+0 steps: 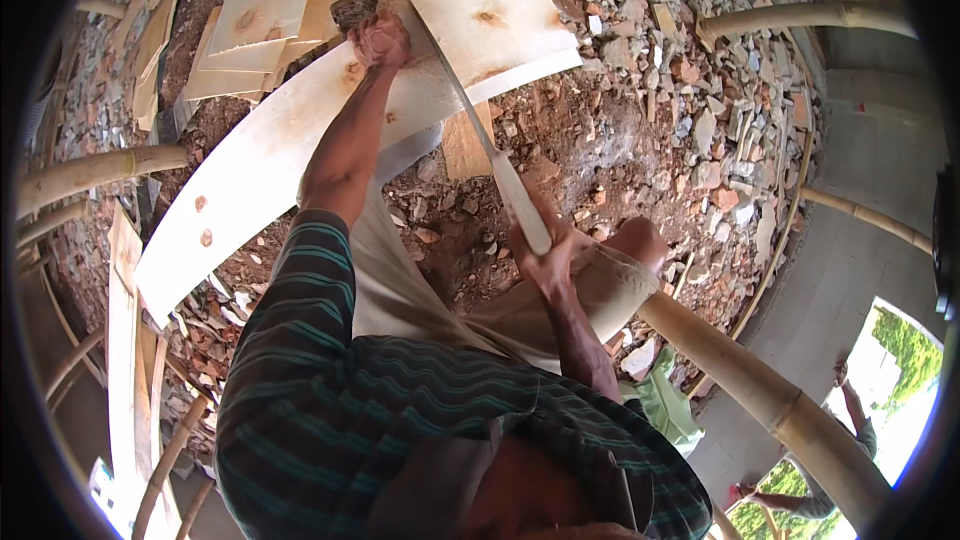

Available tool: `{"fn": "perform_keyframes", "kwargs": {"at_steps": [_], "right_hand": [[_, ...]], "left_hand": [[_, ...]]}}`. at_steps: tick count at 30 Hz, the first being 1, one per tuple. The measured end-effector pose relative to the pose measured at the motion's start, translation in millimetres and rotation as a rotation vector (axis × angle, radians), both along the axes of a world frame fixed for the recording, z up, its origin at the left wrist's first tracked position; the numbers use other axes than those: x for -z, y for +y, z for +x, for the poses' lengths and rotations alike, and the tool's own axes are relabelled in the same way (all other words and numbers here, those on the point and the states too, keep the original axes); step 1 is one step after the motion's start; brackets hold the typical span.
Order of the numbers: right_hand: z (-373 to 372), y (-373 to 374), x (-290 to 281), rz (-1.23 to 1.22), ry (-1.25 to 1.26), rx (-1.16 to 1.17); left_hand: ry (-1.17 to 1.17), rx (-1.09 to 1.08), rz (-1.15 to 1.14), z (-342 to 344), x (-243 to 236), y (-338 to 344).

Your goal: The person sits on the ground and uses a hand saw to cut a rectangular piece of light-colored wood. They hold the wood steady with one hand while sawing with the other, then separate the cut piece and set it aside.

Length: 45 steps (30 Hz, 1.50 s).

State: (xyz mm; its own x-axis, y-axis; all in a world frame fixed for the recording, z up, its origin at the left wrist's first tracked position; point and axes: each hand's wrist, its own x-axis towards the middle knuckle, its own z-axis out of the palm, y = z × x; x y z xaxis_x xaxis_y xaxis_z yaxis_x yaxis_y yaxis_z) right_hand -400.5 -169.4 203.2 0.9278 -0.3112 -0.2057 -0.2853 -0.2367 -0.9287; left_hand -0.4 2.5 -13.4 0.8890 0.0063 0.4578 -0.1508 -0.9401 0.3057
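A long pale wooden board (pixel 270 150) with dark knots lies slantwise in front of me over the rubble. My left hand (pixel 381 41) is closed at the board's far edge, fingers curled against it; the fingertips are hidden. Across the board, just right of that hand, runs a handsaw (pixel 478 120), its narrow blade seen nearly edge-on. My right hand (pixel 543 248) is closed round the near end of its pale handle, close to my right knee. Right of the blade, the board's end part (pixel 490 15) has a large knot.
Several thin plywood pieces (pixel 262 15) are stacked at the far left. Broken brick rubble (pixel 690 110) covers the ground. Bamboo poles (pixel 770 395) jut in from both sides. A grey wall (pixel 880 140) stands at right, with another person's arm (pixel 853 405) by an opening.
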Motion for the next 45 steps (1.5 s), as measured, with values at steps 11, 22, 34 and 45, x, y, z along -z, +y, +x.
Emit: {"fn": "perform_keyframes", "kwargs": {"at_steps": [11, 22, 34, 45], "right_hand": [[31.0, 5.0, 26.4, 0.049, -0.007, -0.002], [-1.7, -3.7, 14.3, 0.058, 0.12, 0.079], [0.0, 0.3, -18.2, -0.007, 0.057, 0.018], [-27.8, -0.1, 32.1, -0.079, -0.204, 0.04]], "left_hand": [[0.134, 0.01, 0.049, 5.8, 6.9, 0.1], [0.176, 0.006, 0.06, 5.4, -9.5, -6.0], [0.056, 0.016, 0.045, 5.5, 6.8, -3.8], [0.044, 0.014, 0.083, 8.9, 1.6, -5.4]]}}
